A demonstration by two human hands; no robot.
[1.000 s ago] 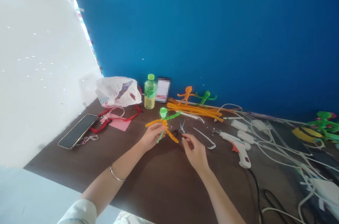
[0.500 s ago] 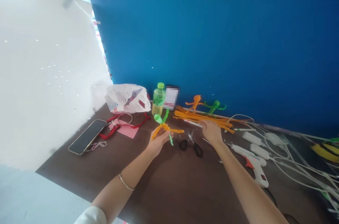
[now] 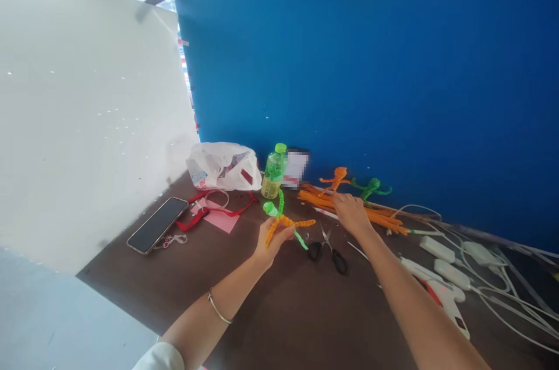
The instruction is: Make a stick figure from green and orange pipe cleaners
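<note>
My left hand [image 3: 271, 242] is closed round a green and orange fuzzy figure [image 3: 286, 222], whose pale green head leans left and whose limbs stick out. On the pile of orange stems [image 3: 379, 217] rests my right hand [image 3: 350, 212]; its fingers bend down at the pile, and whether they grip anything is hidden. Behind that hand stand an orange figure [image 3: 339, 178] and a green figure [image 3: 372, 188]. Black-handled scissors [image 3: 326, 249] lie partly open between my two hands.
A green-capped bottle [image 3: 273, 175] and a white plastic bag [image 3: 222, 166] stand at the back. At left lie a phone [image 3: 157, 224], red strap and pink paper [image 3: 222, 217]. A glue gun [image 3: 441, 294] and white cables lie at right.
The whole view has shifted, so most things appear further right and slightly lower. My right hand has moved further onto the orange stems, near the orange figure. My left hand still holds its figure.
</note>
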